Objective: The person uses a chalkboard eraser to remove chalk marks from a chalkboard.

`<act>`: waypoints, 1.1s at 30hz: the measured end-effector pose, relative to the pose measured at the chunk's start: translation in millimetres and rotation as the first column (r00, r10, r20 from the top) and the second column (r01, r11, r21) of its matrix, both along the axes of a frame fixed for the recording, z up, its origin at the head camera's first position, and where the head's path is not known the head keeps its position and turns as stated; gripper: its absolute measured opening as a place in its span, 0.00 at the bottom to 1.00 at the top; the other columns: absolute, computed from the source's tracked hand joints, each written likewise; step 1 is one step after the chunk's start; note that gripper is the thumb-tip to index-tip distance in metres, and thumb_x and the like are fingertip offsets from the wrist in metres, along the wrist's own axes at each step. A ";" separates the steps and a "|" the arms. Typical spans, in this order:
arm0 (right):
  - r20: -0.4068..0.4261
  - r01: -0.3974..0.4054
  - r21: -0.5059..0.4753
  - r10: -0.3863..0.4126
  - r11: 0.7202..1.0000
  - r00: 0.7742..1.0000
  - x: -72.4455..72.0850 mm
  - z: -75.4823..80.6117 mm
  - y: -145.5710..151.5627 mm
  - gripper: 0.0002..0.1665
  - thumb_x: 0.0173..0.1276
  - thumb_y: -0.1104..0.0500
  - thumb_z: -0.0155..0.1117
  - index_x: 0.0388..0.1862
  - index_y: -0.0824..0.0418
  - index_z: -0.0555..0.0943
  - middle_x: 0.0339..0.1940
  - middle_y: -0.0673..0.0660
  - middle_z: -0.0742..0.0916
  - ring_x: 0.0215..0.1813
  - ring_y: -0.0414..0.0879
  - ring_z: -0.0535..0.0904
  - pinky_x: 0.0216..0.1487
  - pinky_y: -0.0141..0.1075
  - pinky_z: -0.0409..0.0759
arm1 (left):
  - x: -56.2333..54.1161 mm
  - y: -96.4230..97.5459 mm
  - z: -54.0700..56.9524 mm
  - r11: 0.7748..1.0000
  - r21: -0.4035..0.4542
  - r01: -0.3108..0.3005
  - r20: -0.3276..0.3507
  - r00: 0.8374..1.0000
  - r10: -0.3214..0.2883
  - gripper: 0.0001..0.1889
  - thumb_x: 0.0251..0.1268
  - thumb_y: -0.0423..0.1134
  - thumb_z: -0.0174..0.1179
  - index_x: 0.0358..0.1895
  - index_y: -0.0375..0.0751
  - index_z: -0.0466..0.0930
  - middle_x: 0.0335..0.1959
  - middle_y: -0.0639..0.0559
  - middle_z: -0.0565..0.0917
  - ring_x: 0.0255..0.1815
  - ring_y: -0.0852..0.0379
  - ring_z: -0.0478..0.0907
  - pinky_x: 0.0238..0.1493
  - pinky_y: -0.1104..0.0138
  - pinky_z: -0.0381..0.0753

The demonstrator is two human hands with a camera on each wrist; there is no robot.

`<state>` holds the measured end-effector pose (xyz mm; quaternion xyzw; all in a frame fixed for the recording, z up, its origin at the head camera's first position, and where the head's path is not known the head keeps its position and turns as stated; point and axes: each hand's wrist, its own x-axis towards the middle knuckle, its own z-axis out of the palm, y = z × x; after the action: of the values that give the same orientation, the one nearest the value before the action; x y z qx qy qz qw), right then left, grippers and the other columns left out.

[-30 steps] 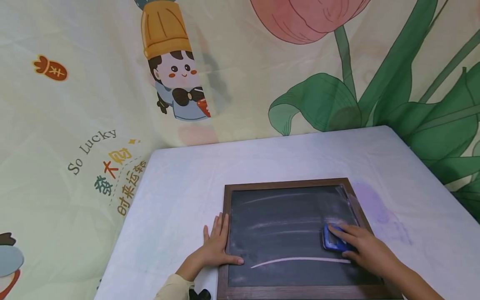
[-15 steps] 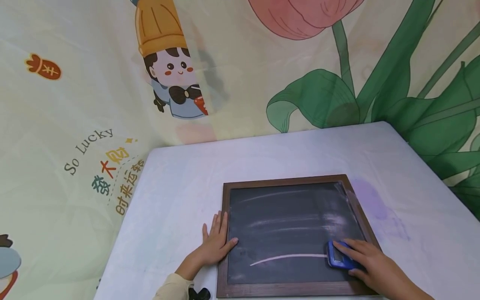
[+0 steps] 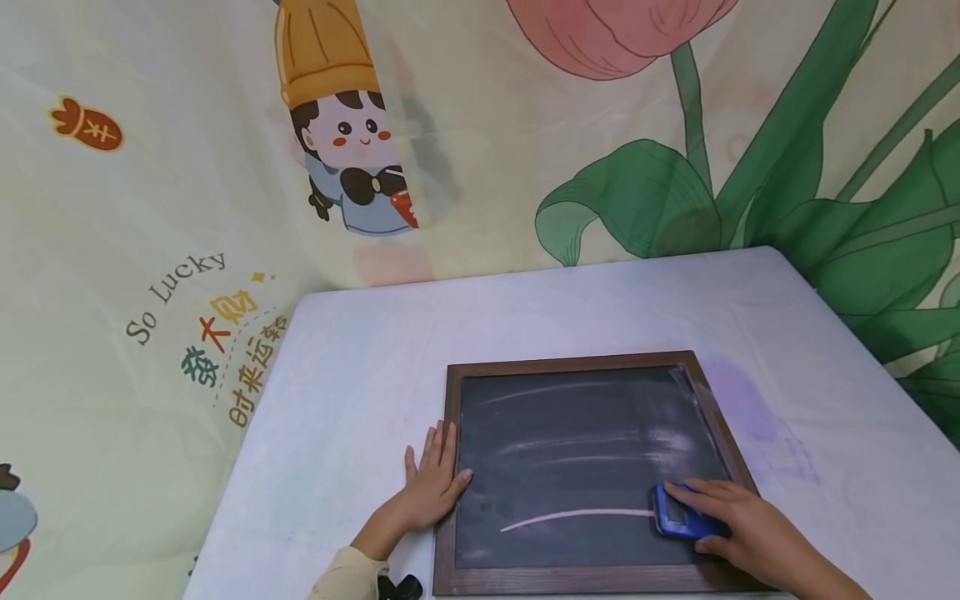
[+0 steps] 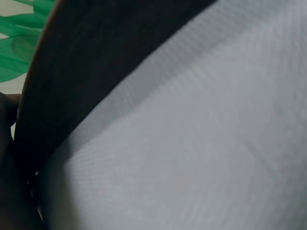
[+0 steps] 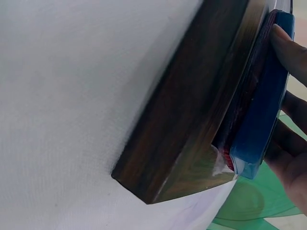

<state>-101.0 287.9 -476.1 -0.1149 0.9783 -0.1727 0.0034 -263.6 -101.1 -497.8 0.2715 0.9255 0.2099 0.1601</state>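
A small blackboard (image 3: 555, 483) in a brown wooden frame lies on the table. My left hand (image 3: 429, 493) rests along its left frame edge, fingers straight, with the thumb reaching over the frame. At the lower right of the board, my right hand (image 3: 750, 529) holds a blue blackboard eraser (image 3: 670, 518) against the surface. In the right wrist view, the thumb and fingers grip the sides of the eraser (image 5: 261, 110), its dark red felt side toward the board. A pinkish-white chalk line (image 3: 577, 513) runs up to the eraser's left side. Fainter chalk smears show farther up.
White cloth covers the table (image 3: 360, 350), with a purple stain (image 3: 750, 408) right of the board. A black object (image 3: 401, 587) sits by the left sleeve. A printed curtain (image 3: 480, 167) hangs behind the table.
My right hand has brought the eraser down over the chalk line's right end, and the visible line is shorter. The left thumb has drawn back toward the frame. Little differs over the last half second.
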 end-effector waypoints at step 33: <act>0.037 -0.281 -0.007 0.281 0.960 0.959 -60.7 21.2 -125.7 0.40 0.44 0.49 0.73 0.60 0.46 0.73 0.54 0.56 0.81 0.53 0.54 0.77 0.48 0.48 0.76 | -2.4 -2.4 -1.0 1.000 0.001 0.005 0.022 1.000 -0.005 0.38 0.70 0.55 0.38 0.72 0.35 0.33 0.73 0.34 0.34 0.73 0.39 0.29 0.61 0.37 0.26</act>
<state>-161.7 162.2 -454.9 -0.2492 0.9517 -0.1734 0.0459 -266.0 -103.5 -498.8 0.2717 0.9228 0.2130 0.1709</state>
